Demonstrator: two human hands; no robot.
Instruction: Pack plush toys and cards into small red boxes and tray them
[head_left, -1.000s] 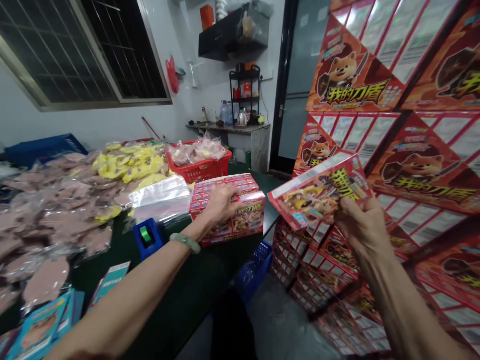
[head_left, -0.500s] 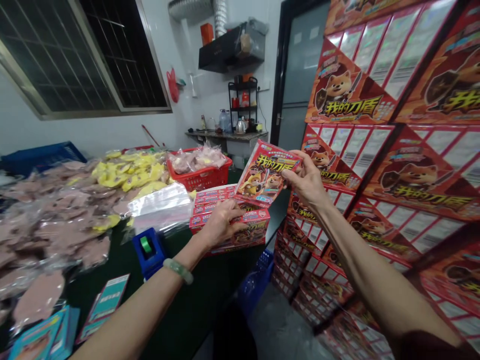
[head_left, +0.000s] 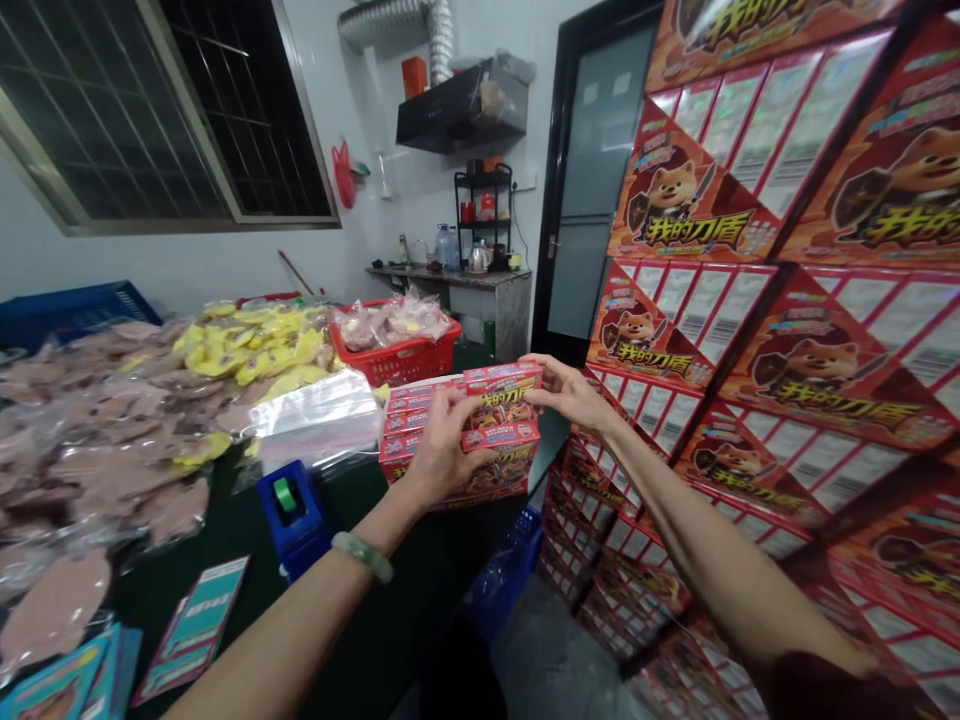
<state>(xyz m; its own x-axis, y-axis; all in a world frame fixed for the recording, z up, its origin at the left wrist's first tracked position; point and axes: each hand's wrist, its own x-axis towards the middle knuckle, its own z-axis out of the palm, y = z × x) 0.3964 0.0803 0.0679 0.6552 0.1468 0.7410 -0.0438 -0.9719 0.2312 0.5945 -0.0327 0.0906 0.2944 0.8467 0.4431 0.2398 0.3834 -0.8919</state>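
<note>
On the table sits a display carton [head_left: 496, 488] filled with a row of small red printed boxes [head_left: 409, 420]. My left hand [head_left: 442, 445], with a pale green bangle at its wrist, lies over the row, its fingers bent against the boxes and its thumb over the front one. My right hand [head_left: 568, 393] pinches the right end of a red box [head_left: 501, 378] between thumb and fingers. This box is upright, its top above the others, its lower part hidden behind the front box. My left fingertips touch its left edge.
Stacked red display cartons [head_left: 690, 210] rise along the right. A blue tape dispenser [head_left: 292, 515], clear plastic bags [head_left: 319, 415] and teal-and-pink cards [head_left: 196, 625] lie left. Bagged pink and yellow pieces [head_left: 255, 340] heap behind, beside a red basket [head_left: 397, 360]. A blue crate [head_left: 517, 560] stands low by the table.
My right hand has brought the red box from the right side leftward, turned it upright and lowered it among the boxes in the carton. My left hand has stayed on the row.
</note>
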